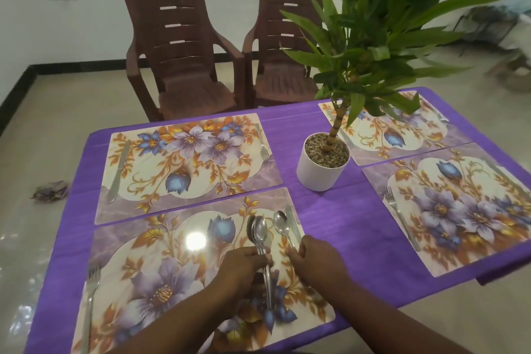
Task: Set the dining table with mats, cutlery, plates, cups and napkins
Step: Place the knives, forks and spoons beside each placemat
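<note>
Left hand (247,263) is gripping a bundle of spoons (260,234), fingers curled round the handles, bowls pointing away over the near-left mat (161,276). Right hand (314,256) is pinching the handle of a single spoon (280,223), holding it just left of the knife (291,224) that's lying at that mat's right edge; can't tell if the spoon bowl is touching the mat yet. A fork (90,290) is sitting on the same mat's left edge. Far-left mat (186,164) is carrying a knife on its left and a fork on its right. Near-right mat (457,210) is showing a fork on its left edge; what looks like a knife on its far side is blurred. Far-right mat (402,135) is partly sitting behind the potted plant (323,164), which is standing in a white pot mid-desk between the left and right mats. All four mats are lying on the purple cloth (330,210) covering the desk. Two brown plastic chairs (184,49) are standing beyond the far side, well apart from the desk
</note>
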